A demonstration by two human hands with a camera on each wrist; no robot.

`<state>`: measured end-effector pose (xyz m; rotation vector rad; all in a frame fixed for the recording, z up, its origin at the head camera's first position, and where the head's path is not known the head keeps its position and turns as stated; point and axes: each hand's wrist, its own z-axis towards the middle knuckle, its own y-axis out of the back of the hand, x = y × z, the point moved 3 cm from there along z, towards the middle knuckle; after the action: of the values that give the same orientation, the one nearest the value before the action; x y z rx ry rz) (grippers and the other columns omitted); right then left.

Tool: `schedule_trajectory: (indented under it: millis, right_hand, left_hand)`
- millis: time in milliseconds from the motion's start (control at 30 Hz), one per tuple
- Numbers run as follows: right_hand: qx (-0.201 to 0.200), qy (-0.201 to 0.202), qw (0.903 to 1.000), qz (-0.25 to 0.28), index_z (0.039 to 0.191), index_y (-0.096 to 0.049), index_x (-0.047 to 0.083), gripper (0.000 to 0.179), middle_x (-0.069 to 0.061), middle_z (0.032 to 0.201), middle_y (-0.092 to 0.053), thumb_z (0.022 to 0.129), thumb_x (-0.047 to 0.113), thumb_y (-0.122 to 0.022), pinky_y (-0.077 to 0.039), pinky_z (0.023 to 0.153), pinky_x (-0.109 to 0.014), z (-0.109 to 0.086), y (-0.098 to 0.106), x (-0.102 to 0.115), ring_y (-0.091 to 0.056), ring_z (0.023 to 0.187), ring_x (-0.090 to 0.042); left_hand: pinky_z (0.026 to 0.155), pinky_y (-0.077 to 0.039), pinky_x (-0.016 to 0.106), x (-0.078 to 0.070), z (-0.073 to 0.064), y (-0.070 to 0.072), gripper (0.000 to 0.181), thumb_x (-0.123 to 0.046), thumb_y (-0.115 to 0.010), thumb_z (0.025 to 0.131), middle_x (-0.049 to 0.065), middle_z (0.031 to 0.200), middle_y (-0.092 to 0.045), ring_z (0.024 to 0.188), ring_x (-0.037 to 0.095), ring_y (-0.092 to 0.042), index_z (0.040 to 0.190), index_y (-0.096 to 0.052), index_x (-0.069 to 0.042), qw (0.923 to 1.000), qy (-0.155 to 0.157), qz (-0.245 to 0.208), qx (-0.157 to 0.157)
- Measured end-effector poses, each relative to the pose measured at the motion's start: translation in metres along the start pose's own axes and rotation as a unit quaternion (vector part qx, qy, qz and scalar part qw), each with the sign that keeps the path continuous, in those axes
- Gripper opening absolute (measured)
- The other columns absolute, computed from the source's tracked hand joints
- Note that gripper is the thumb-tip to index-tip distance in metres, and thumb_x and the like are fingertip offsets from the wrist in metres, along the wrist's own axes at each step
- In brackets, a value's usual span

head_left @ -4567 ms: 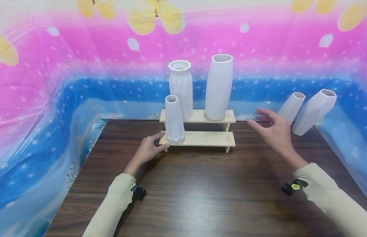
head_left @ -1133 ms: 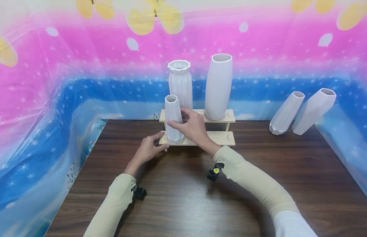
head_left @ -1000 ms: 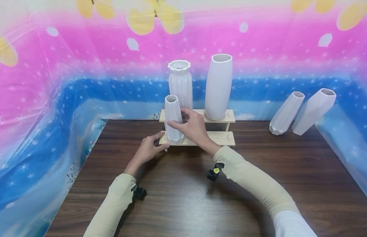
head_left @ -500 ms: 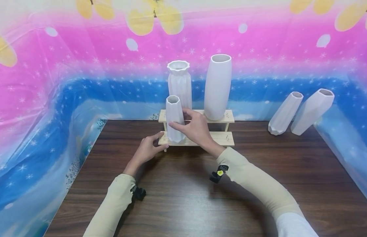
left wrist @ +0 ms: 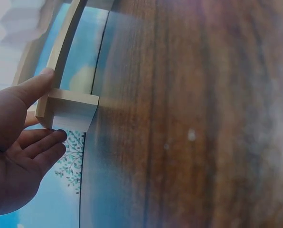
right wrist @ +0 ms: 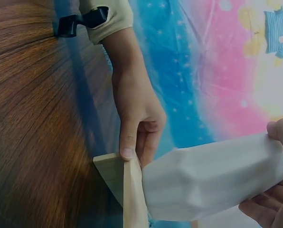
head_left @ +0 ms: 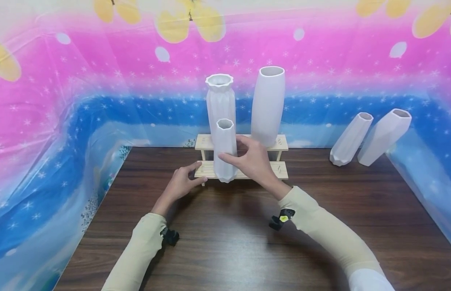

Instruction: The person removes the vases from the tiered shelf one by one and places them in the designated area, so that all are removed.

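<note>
My right hand (head_left: 255,161) holds the small white faceted vase (head_left: 224,155) by its side, thumb in front and fingers behind. In the head view the vase's base overlaps the front edge of the lower tier of a pale wooden two-tier stand (head_left: 280,170). In the right wrist view, the vase (right wrist: 208,175) has its base right at the board. My left hand (head_left: 180,184) pinches the stand's left end; its thumb lies on the board's front edge in the left wrist view. Behind, on the upper tier, are a ruffle-rimmed white vase (head_left: 221,101) and a tall smooth one (head_left: 268,106).
Two more white vases, a slim one (head_left: 350,139) and a wider angular one (head_left: 383,137), stand on the dark wood table (head_left: 225,242) at the right. A colourful cloth backdrop (head_left: 138,72) rises behind the table and along its sides.
My right hand came from the right side and took hold of the small faceted vase on the lower tier. The vase has since shifted right and forward. My left hand stays on the stand.
</note>
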<state>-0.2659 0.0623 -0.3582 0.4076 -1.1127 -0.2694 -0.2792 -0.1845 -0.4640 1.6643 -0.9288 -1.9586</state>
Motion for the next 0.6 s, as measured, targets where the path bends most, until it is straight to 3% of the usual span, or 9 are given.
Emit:
schedule_trajectory:
  millis: [333,600]
  right_hand:
    - [-0.034,0.013,0.9993,-0.004,0.122,-0.074,0.009,0.057,-0.007,0.104,-0.077,0.076,0.037,-0.092,-0.059,0.077,-0.038,-0.012,0.025,-0.002,-0.075,0.087,-0.017]
    - [-0.046,0.008,0.9986,-0.024,0.119,-0.074,0.008,0.055,-0.008,0.106,-0.076,0.076,0.037,-0.092,-0.059,0.075,-0.04,-0.018,0.042,-0.01,-0.074,0.087,-0.019]
  left_hand:
    - [0.105,-0.047,0.051,-0.001,0.0,-0.001,0.07,-0.034,-0.077,0.094,0.013,0.156,-0.046,0.141,0.033,-0.047,0.152,-0.049,-0.006,1.0,0.003,0.004,-0.003]
    - [0.103,-0.049,0.05,-0.002,0.0,-0.001,0.07,-0.034,-0.075,0.095,0.012,0.158,-0.044,0.138,0.035,-0.051,0.154,-0.047,-0.007,1.0,0.009,0.003,-0.001]
